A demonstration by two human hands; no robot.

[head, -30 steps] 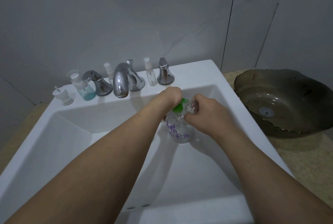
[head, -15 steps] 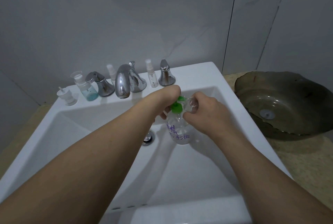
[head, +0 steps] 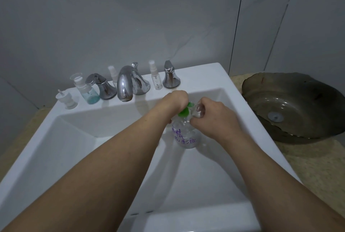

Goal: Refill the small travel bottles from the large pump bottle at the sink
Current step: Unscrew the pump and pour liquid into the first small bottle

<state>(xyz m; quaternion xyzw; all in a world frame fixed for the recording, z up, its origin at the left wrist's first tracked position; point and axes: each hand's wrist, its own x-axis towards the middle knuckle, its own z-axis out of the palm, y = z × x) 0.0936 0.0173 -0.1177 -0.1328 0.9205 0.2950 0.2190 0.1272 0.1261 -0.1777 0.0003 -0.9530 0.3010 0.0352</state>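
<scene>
over the white sink (head: pixel 233 101) the left hand (head: pixel 174 101) presses the green pump head (head: pixel 184 112) of the large pump bottle (head: pixel 184 134), fingers curled on it; the right hand (head: pixel 214 118) pinches a small clear travel bottle (head: pixel 198 111) at the spout. the filling looks underway; a blue-tinted bottle (head: pixel 89 91) and two spray bottles (head: pixel 155 77) wait on the ledge, their fill levels hard to judge.

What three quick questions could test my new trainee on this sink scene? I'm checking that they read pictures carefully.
1. True or false: the left hand is on the green pump of the large bottle.
2. What does the right hand hold at the pump's spout? A) a small clear bottle B) a cloth C) nothing
3. Fill in: the bottle with blue liquid stands on the sink ledge, to the ____ of the faucet.

Key: 1 true; 2 A; 3 left
</scene>
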